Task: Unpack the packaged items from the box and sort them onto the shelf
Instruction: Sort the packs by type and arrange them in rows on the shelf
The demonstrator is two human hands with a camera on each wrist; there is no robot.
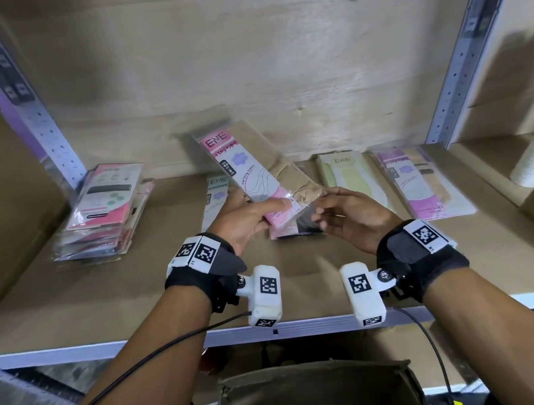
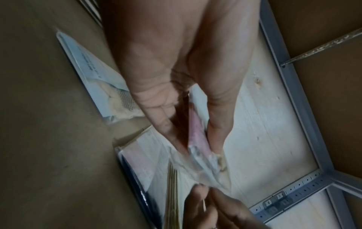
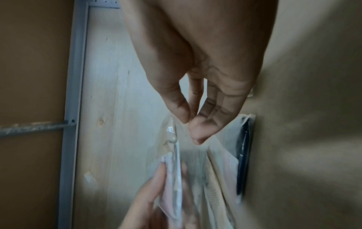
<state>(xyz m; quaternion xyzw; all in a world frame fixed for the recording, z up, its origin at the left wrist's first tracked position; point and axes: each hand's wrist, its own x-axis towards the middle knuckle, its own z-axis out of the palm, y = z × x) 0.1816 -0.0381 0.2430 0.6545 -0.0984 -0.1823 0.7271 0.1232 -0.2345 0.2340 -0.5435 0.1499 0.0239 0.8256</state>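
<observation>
A pink stocking package (image 1: pixel 246 167) in clear wrap, with beige hose inside, is held tilted above the cardboard-lined shelf (image 1: pixel 99 296). My left hand (image 1: pixel 260 213) grips its lower end between thumb and fingers; in the left wrist view the hand (image 2: pixel 199 147) clamps the pink card (image 2: pixel 195 130). My right hand (image 1: pixel 320 210) is at the package's lower right corner. In the right wrist view its thumb and forefinger (image 3: pixel 189 125) pinch the clear wrap (image 3: pixel 172 133). The open cardboard box (image 1: pixel 316 399) stands below the shelf edge.
A stack of packages (image 1: pixel 104 212) leans at the shelf's left. A stocking package (image 1: pixel 215 192) lies flat behind my left hand, and a dark package (image 1: pixel 300 228) lies under the hands. Yellow (image 1: pixel 348 176) and purple (image 1: pixel 422 182) packages lie at the right. Grey uprights (image 1: pixel 464 51) flank the bay.
</observation>
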